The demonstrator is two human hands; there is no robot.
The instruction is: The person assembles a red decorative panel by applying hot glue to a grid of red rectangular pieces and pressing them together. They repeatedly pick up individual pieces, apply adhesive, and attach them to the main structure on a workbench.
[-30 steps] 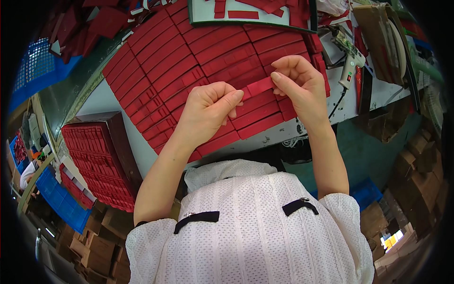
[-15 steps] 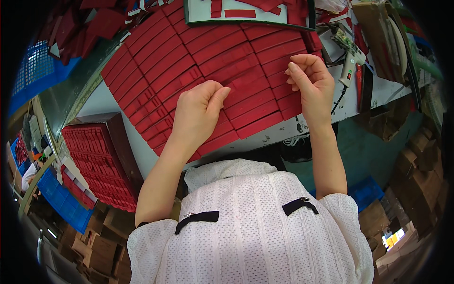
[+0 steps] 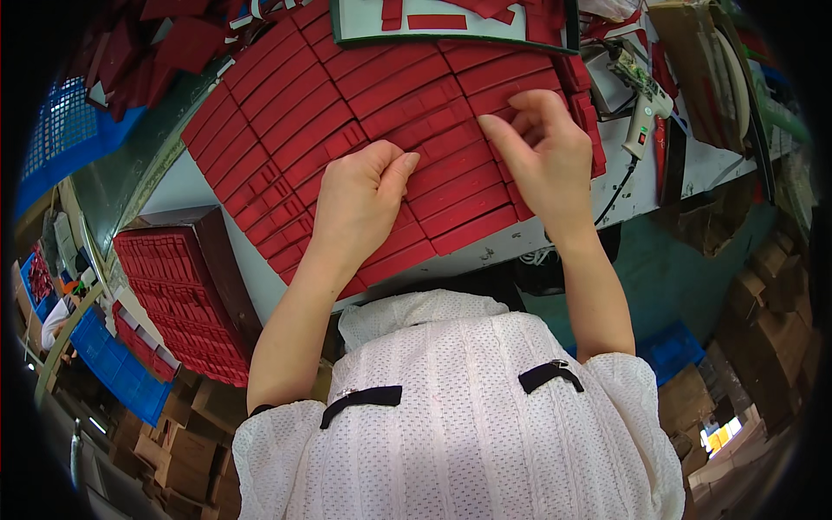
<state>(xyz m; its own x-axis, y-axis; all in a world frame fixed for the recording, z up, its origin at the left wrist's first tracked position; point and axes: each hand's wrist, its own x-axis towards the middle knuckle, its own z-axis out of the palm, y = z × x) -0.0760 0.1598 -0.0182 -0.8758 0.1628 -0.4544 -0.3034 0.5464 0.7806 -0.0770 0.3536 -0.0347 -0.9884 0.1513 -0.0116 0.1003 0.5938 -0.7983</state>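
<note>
Rows of narrow red boxes (image 3: 290, 95) lie packed side by side on the white table before me. Some carry small raised red bands across them. My left hand (image 3: 357, 192) is over the middle rows, its thumb and fingers pressed together; whatever sits in the pinch, if anything, is hidden or too small to name. Over the right-hand rows, my right hand (image 3: 548, 160) has its thumb stretched out to the left, apart from the curled fingers, and nothing shows between them.
A dark-rimmed tray (image 3: 433, 37) with red strips lies at the far side. To the right is a white-handled corded tool (image 3: 643, 121) with a red switch. A case of red pieces (image 3: 178, 299) stands at the left, below a blue crate (image 3: 65, 130). Cardboard boxes (image 3: 186, 451) fill the floor.
My right hand has moved left and its thumb and fingers have spread apart. My left hand stays pinched in nearly the same place.
</note>
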